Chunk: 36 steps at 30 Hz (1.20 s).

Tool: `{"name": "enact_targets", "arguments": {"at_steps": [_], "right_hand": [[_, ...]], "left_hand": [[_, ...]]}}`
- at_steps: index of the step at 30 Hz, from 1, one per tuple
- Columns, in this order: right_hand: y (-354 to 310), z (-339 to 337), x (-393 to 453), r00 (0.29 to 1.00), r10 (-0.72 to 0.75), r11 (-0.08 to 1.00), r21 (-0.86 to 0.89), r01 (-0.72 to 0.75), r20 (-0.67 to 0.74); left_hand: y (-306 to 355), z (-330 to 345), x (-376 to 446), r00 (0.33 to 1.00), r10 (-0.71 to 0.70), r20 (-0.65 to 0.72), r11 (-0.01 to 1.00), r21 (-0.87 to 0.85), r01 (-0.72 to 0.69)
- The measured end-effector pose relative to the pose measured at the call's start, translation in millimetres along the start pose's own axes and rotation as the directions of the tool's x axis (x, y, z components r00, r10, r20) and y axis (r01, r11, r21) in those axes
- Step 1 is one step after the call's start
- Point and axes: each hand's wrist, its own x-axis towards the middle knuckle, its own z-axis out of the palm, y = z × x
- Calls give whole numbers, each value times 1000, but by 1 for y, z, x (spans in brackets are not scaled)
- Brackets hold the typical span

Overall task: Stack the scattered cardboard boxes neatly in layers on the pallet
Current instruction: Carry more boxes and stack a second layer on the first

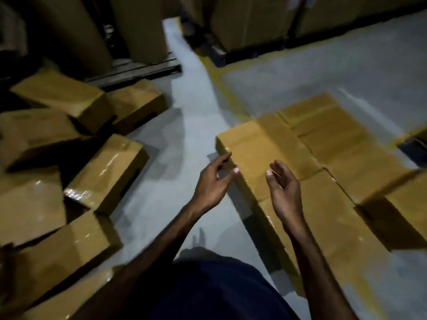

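Both hands empty, fingers loose: left hand (213,181) and right hand (285,192) hover over the stacked boxes (312,153) mid-right. Scattered boxes (106,172) wait left; a careless placement could leave the layer crooked.

Dim warehouse around me. Grey concrete floor (191,107), smooth, catching glare. Yellow painted line (221,85) marks a bay. Tall wrapped stacks (249,21) on dark pallets (219,55) along the far side.

Two empty hands, left (213,181) and right (283,190), fingers relaxed, hover over flat-laid stacked boxes (323,146); scattered boxes (69,146) lie left on grey floor (189,107).
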Motion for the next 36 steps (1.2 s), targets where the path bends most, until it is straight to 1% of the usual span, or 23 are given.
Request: {"name": "enact_targets", "arguments": {"at_steps": [3,5,8,10,13,15,20,24,26,29,33,36], "right_hand": [[-18,77,1,980,-46,998,-32,53,191],[-25,129,-3,945,-71,993,-65,96,318],[-36,210,-20,865,-91,984,-87,154,493],[-47,255,-33,804,-103,981,-71,178,586],[-60,307,-51,700,-113,973,-64,222,705],[-67,330,-56,652,-111,968,-67,242,750],[-78,377,-60,571,-86,957,-91,274,817],[-84,416,-60,486,-78,950,-83,302,870],[-87,438,-60,423,-79,943,-70,325,903],[-90,471,-61,312,-68,940,-43,337,948],[-103,522,-69,151,-28,936,-27,351,988],[-112,557,-75,36,-24,924,8,382,999]], "left_hand": [[-33,-86,-19,978,-82,-192,997,-6,83],[-55,-140,-37,938,-138,-318,990,-7,143],[-86,-215,-72,842,-197,-502,978,-40,206],[-101,-250,-94,775,-229,-589,972,-89,219],[-117,-286,-123,678,-268,-684,963,-161,218],[-122,-299,-132,635,-284,-718,958,-187,218],[-130,-319,-142,537,-302,-787,951,-211,226],[-136,-327,-149,418,-382,-824,922,-305,240],[-140,-332,-155,350,-415,-840,908,-355,224],[-139,-344,-162,260,-428,-866,898,-374,233],[-135,-362,-174,53,-458,-887,863,-430,263],[-133,-367,-184,-68,-466,-882,835,-464,296]]}}
